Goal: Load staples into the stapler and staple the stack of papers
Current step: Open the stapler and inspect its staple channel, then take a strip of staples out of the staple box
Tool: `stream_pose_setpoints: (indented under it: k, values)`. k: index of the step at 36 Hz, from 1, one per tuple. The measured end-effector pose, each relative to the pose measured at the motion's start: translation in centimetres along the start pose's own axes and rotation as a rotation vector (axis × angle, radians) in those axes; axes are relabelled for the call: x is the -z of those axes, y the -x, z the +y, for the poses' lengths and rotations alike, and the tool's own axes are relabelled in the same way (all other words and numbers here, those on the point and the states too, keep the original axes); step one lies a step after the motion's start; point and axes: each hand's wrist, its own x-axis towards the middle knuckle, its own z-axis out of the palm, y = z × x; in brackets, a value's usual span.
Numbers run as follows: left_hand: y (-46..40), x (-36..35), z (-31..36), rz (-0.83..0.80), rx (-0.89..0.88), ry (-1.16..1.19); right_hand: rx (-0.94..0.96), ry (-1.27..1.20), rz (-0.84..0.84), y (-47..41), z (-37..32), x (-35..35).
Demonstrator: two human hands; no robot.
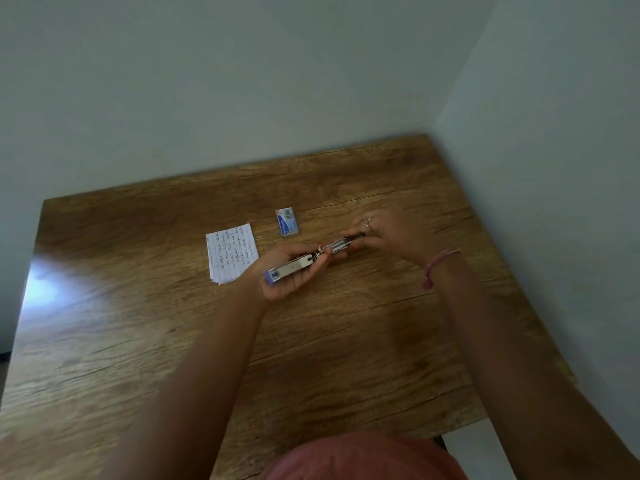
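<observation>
A wood-grain bench [138, 341] carries a stack of lined, handwritten papers [231, 252] and, apart to its right, a small blue-and-white staple box [287, 221].

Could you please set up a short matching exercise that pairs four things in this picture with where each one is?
Things:
1. silver metal stapler with blue end
2. small blue and white staple box
3. stack of lined handwritten papers
4. pink wrist band

Places:
A. on the right wrist
B. flat on the table, leftmost
C. held in both hands
D. on the table, beyond the hands

Pairs: 1-C, 2-D, 3-B, 4-A
</observation>
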Motion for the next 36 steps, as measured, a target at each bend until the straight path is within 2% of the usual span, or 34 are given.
stream_pose_setpoints:
  k: [5,9,15,19,23,30,33,36]
  values:
    - [0.3,-0.2,1.0,-0.083,-0.034,0.082,0.034,0.124,0.108,0.5,-1.0,0.4]
    - [0.5,-0.6,1.8,-0.183,-0.149,0.128,0.104,0.208,0.320,1.3,-1.3,-0.1]
    - [0.3,-1.1,2.4,-0.171,-0.270,0.128,-0.047,0.262,0.529,1.6,0.1,-1.5]
    - [0.4,-1.4,2.7,-0.019,-0.380,0.001,-0.185,0.260,0.618,2.0,0.7,-2.8]
    - [0.5,-1.1,2.4,0.228,-0.627,-0.223,-0.300,0.278,0.632,2.4,0.8,-4.2]
    - [0.1,0.0,1.1,0.658,-0.958,-0.845,-0.393,0.316,0.653,2.1,0.0,-5.9]
    - [-0.2,0.4,0.6,0.729,-1.014,-1.044,-0.418,0.337,0.619,1.9,0.2,-6.2]
    - [-0.5,0.6,0.4,0.717,-1.036,-1.195,-0.403,0.247,0.647,2.1,0.4,-6.6]
